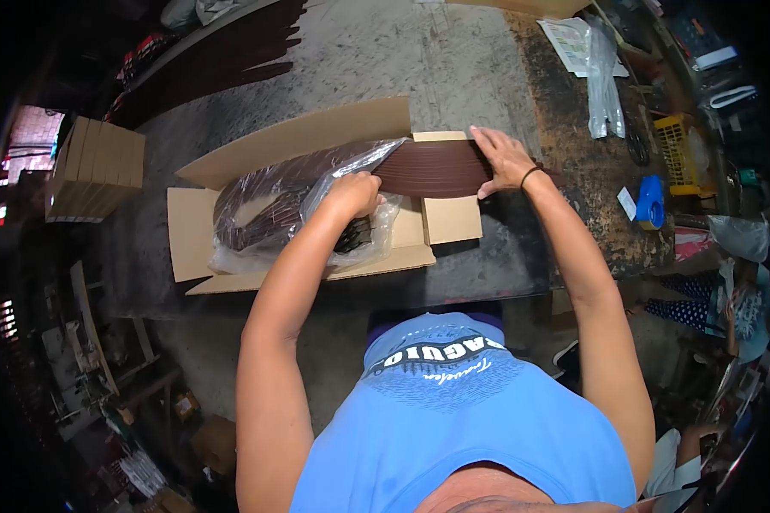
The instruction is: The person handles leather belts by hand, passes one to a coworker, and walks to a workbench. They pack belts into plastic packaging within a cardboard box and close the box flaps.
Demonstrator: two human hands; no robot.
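Observation:
An open cardboard box lies on the dark worktable, its flaps spread outward. Inside it is a clear plastic bag around a curved bundle of thin dark brown strips. The flat end of the brown strips sticks out of the bag over the box's right flap. With its fingers closed, my left hand grips the plastic bag near its mouth. My right hand lies at the right end of the strips, thumb and fingers spread across their width.
More dark strips lie at the table's back left. Stacked cartons stand at the left. On the right are a blue tape dispenser, a yellow basket and plastic wrap on paper. Other people are at the far right.

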